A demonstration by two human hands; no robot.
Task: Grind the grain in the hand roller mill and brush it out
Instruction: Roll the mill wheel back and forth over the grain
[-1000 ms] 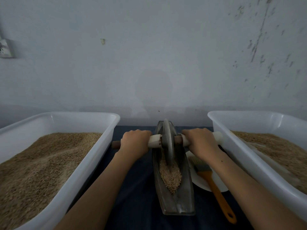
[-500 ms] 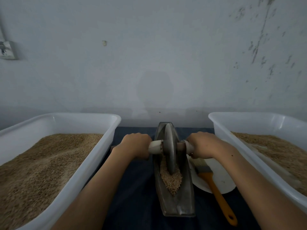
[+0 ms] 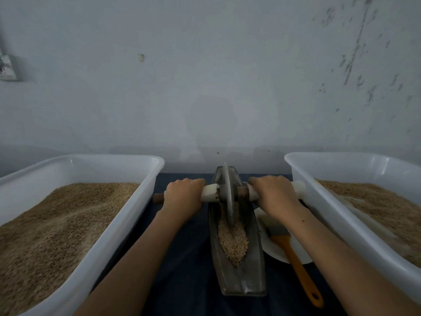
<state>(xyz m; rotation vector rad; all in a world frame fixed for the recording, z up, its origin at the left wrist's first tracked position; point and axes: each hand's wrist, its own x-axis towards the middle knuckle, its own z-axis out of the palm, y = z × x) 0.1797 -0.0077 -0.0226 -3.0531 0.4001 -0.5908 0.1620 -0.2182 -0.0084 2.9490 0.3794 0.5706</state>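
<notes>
Grain lies in the metal trough between two white tubs, under the upright wheel. The left hand and right hand each curl around the axle beside it.

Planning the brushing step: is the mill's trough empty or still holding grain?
Holding grain: a tan heap fills the trough under the wheel.

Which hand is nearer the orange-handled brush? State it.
Right. The right hand grips the roller handle just above the brush on the plate; the left hand grips the handle across the mill trough.
</notes>
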